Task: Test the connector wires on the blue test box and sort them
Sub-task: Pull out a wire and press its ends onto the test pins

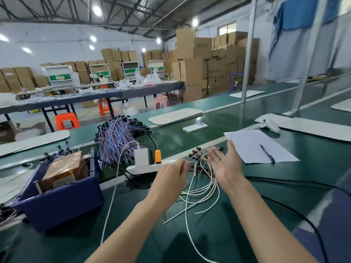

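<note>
The fingers of the left hand are curled and pinch a loose bunch of thin white and pinkish connector wires close to their black plug ends. Just right of that pinch the right hand is spread, fingers straight, palm turned toward the strands, gripping nothing; whether it touches them I cannot tell. From the pinch the wires loop down toward the person onto the green belt-topped bench, their long run roughly fore-and-aft. The dark blue plastic test box, with a brown tape-wrapped block inside, sits well left of the pinching fingers. The left hand is therefore the nearer one, and the plug ends would have to travel leftward. Beyond the fingers lie a white power strip and a heap of purple-blue wires. Right of the open hand is a white paper sheet with a dark pen. No writing is legible.
</note>
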